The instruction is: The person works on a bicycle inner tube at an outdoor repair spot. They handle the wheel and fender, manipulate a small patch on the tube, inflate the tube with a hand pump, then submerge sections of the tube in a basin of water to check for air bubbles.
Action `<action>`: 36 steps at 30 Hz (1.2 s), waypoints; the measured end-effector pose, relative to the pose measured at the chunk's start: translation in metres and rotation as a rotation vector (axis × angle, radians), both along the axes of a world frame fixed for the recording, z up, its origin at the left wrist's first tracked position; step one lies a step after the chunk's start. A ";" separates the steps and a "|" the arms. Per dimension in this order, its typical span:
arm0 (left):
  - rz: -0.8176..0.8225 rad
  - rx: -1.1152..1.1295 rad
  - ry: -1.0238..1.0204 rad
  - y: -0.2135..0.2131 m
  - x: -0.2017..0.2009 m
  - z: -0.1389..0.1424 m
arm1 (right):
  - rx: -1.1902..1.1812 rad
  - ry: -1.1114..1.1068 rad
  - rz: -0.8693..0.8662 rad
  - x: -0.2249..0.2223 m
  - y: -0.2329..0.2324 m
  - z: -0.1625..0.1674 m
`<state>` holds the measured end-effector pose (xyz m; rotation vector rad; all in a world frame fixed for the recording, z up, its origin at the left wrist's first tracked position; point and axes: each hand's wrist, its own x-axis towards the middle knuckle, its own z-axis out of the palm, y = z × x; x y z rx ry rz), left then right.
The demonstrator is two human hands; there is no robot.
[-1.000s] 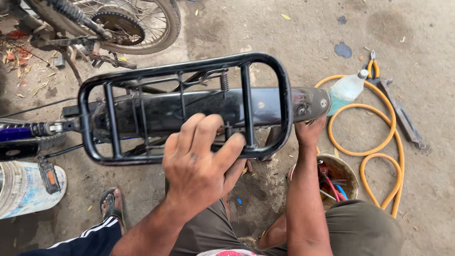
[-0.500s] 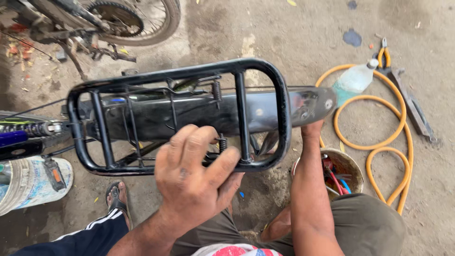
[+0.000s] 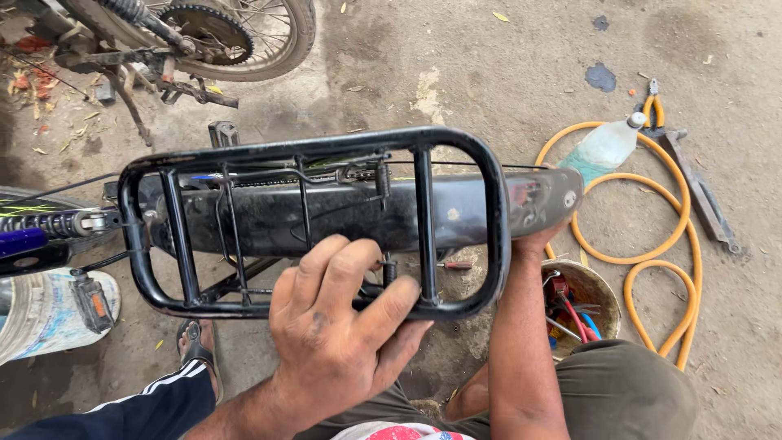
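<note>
Left hand gripping black rear rack, right hand holding mudguard end

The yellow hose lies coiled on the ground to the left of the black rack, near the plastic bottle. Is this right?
Not quite. In the head view the yellow hose lies coiled on the ground to the right of the black rack, not the left. It is indeed near the plastic bottle.

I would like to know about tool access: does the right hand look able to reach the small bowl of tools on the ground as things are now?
Probably yes. The right hand grips the rear end of the black mudguard, and the bowl of tools sits on the ground just below and beside that forearm, with nothing between them. It would have to let go of the mudguard first.
</note>
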<state>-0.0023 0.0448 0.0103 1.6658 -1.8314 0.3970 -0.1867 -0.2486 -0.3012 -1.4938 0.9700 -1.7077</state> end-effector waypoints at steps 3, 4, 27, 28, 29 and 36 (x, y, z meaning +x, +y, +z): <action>-0.023 0.017 0.013 0.000 0.004 0.001 | 0.150 -0.153 0.221 0.009 -0.015 -0.024; -0.028 0.027 0.018 0.001 0.003 0.001 | 0.243 -0.166 0.247 0.012 -0.020 -0.031; 0.092 -0.036 0.052 0.005 -0.017 0.004 | 0.746 -0.323 0.373 0.044 -0.028 -0.023; 0.115 -0.040 0.060 0.002 -0.018 0.005 | 0.751 -0.322 0.361 0.045 -0.026 -0.019; 0.106 -0.088 0.020 0.000 -0.019 0.005 | 0.747 -0.327 0.342 0.046 -0.026 -0.015; 0.112 -0.109 -0.151 -0.025 0.004 -0.018 | 0.671 -0.393 0.221 0.032 -0.012 -0.032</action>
